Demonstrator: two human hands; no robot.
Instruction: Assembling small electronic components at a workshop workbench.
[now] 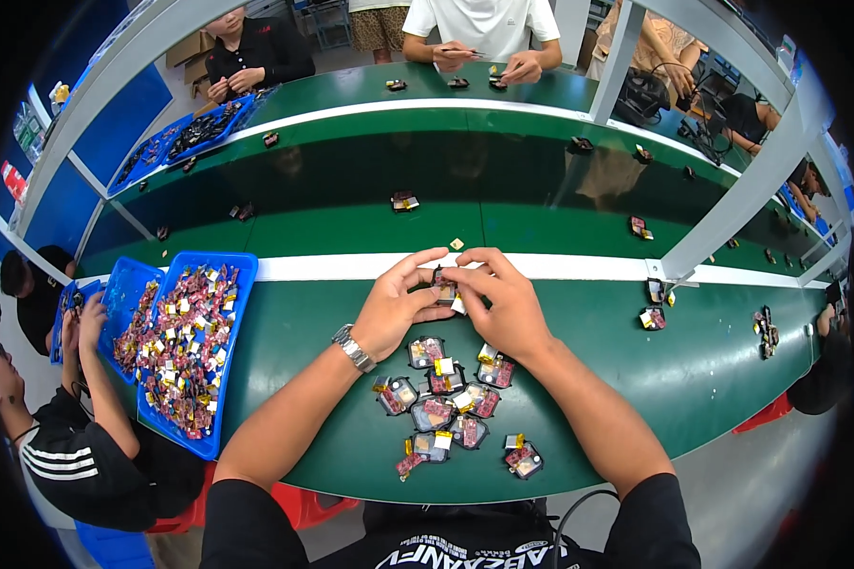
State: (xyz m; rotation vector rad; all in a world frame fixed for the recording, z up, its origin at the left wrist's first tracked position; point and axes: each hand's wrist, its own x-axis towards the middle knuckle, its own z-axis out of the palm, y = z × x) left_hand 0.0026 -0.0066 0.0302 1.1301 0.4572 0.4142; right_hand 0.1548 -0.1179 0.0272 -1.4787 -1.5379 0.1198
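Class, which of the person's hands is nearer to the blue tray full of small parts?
Left. The left hand lies on the tray's side; the blue tray sits to its left. The right hand is beyond the left hand, farther away.

Small dark module (pixel 446 288) with yellow tab, apparently pinched upright above green table edge.

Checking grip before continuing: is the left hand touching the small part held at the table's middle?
Touching. The head view shows left hand fingertips closed on the small part, with the right hand pinching it too.

Nine small modules (pixel 434 384) are counted on the tabletop (pixel 294 332) at 6 o'clock; two blue trays (pixel 242 284) are seen at 9 o'clock.
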